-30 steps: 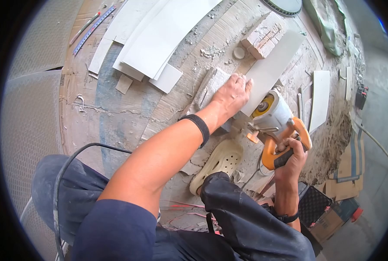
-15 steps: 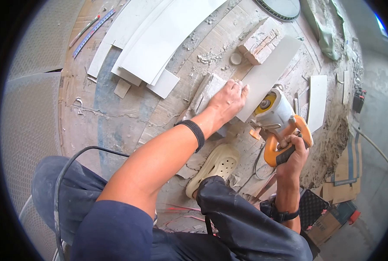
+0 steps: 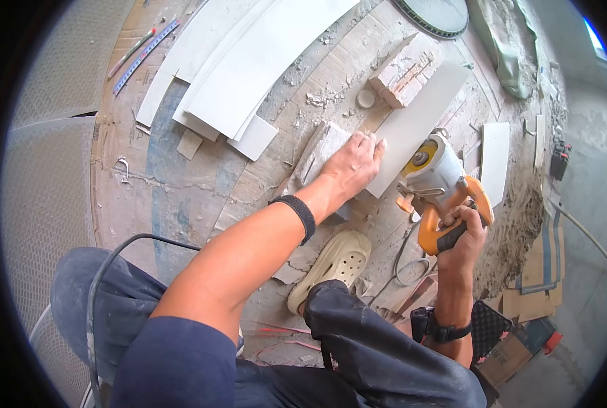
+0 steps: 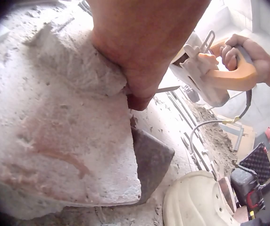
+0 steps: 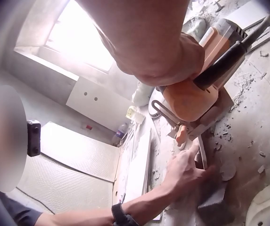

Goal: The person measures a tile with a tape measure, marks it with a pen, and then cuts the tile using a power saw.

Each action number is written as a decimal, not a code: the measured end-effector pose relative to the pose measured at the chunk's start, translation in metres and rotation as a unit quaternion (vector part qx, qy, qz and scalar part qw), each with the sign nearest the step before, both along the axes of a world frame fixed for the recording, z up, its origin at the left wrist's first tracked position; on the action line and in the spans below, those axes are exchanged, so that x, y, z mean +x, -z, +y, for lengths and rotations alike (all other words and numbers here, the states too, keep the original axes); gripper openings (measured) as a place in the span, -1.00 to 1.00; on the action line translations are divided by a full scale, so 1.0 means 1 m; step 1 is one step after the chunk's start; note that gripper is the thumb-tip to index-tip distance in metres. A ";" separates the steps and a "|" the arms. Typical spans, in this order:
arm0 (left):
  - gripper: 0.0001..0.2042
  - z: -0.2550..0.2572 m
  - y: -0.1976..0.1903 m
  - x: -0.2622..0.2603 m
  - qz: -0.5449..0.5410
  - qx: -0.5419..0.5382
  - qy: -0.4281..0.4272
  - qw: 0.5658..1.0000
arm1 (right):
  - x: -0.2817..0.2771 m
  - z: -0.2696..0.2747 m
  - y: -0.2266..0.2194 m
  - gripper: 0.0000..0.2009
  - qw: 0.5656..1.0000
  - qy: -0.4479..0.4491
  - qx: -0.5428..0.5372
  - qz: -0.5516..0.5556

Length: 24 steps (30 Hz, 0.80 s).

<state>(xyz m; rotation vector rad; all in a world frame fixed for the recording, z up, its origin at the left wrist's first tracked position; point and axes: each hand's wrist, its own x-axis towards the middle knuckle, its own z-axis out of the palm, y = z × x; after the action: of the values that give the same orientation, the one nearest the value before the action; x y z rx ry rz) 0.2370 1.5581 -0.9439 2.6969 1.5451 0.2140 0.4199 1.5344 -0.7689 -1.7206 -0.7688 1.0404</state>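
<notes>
My left hand holds the near end of a long grey tile strip, its fingers on the strip's left edge, beside a dusty white block. The strip's far part lies beside a pinkish brick. The right hand grips the orange handle of a power saw, whose yellow-centred disc is close to the strip's right edge. In the left wrist view, the saw is to the right of the left hand. Whether the disc touches the strip cannot be told.
White tile strips lie stacked at the upper left, near a blue measuring tape. A cream clog is on the foot below the left hand. Another white strip lies right of the saw. A cable loops near the right wrist.
The left hand and the strip have shifted slightly down and left in the head view, as have the bricks. The right hand still grips the saw, which appears slightly farther right.
</notes>
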 end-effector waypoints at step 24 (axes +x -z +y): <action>-0.52 -0.006 -0.006 -0.003 -0.030 0.049 -0.004 0.998 | 0.024 0.025 -0.001 -0.71 0.999 -0.031 0.020 -0.001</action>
<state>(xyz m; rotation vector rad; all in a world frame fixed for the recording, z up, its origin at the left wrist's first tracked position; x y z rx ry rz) 0.2339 1.5516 -0.9383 2.7296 1.5698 0.3758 0.4438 1.5593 -0.7684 -1.6736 -0.8438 1.0574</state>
